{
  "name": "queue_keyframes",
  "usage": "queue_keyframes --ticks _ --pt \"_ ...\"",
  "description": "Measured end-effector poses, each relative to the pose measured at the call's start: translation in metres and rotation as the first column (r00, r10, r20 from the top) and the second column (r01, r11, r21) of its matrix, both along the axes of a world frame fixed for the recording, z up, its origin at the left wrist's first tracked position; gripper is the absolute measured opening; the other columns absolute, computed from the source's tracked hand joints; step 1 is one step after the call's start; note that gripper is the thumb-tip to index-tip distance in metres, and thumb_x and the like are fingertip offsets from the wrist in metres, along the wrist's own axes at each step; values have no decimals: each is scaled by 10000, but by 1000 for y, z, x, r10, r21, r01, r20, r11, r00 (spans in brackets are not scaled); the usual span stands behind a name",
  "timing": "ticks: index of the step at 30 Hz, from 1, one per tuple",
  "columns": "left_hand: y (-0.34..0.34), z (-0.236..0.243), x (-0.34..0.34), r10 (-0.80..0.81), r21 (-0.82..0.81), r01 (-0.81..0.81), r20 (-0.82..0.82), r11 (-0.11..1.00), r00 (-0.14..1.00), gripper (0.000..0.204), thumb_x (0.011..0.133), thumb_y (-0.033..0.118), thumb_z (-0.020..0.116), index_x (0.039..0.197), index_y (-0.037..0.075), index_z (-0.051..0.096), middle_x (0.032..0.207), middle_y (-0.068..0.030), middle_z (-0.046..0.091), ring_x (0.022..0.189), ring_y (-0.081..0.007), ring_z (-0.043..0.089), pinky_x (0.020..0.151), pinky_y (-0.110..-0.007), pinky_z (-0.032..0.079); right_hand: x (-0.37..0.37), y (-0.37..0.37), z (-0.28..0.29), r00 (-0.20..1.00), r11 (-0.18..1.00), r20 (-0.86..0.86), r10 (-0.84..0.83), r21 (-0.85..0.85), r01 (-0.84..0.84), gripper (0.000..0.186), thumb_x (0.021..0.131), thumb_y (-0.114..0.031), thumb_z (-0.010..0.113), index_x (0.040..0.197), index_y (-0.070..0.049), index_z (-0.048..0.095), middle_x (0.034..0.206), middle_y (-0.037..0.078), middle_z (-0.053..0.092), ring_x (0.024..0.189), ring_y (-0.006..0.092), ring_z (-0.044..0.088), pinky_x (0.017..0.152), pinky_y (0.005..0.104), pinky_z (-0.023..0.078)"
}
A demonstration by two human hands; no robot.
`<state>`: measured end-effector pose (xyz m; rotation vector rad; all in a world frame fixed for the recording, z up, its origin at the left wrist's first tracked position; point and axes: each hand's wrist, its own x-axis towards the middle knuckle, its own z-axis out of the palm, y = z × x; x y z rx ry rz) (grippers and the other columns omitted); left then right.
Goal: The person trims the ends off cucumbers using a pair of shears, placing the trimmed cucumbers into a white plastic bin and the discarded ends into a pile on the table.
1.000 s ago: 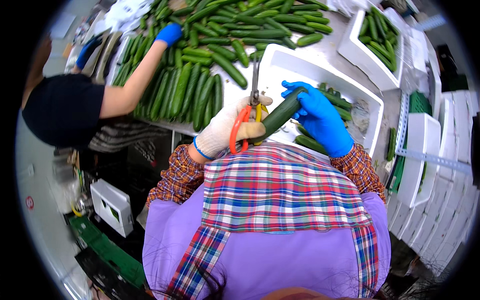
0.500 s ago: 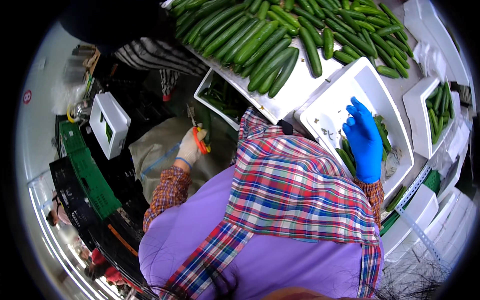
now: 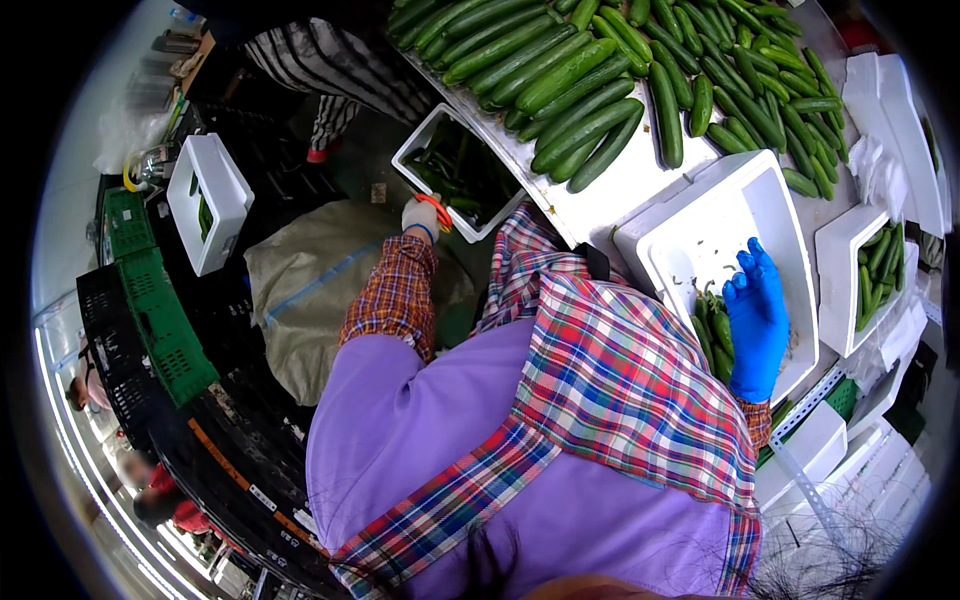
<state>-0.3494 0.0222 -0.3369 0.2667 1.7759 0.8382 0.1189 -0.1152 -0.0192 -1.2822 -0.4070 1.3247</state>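
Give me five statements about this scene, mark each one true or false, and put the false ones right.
1. The left hand holds an orange-handled tool. True.
2. The right hand is bare. False: it is gloved in blue.
3. The white box nearest the left hand has dark green produce in it. True.
4. The cucumbers on the table are all sealed in bags. False: they lie loose in rows and heaps.
5. The apron is plain green. False: it is plaid, with red, blue and white among its colours.
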Motion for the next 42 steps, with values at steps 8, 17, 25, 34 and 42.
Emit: queue_keyframes --ticks 8,17,25,34,42 --pt "-43 4 6 -217 55 224 -120 973 969 328 854 45 621 1165 31 518 746 -44 581 593 -182 570 496 -310 470 -6 -12 -7 981 999 191 -34 10 33 372 989 -168 479 1304 29 505 1366 159 498 1119 193 551 889 303 494" --pt "-66 151 77 -682 482 658 -158 578 714 433 863 -58 592 1284 -14 499 786 -3 561 651 -68 507 576 -209 421 30 -35 -5 887 989 459 -37 -109 97 342 964 -178 518 1239 21 563 1162 117 631 961 173 626 857 289 504" --pt "-23 286 161 -870 641 674 -19 367 492 422 905 50 620 1298 -18 479 848 -47 572 603 -81 513 538 -221 418 68 -72 -24 461 948 837 296 -316 -34 301 875 -158 636 1166 -79 634 1058 120 639 977 230 639 859 324 505" --pt "-21 312 312 -989 743 669 -72 35 131 449 882 49 603 1305 -35 477 836 -41 560 648 -95 547 568 -234 461 94 -107 -21 162 952 955 249 -272 139 308 857 -140 629 1164 -121 636 1080 137 637 998 306 619 863 382 496" --pt "-27 278 360 -990 580 806 128 117 52 476 873 116 637 1302 -13 475 758 -13 533 624 -100 530 566 -228 444 98 -106 -13 235 931 925 299 -336 140 236 857 -165 619 1080 -116 677 965 118 664 874 302 646 764 379 521"
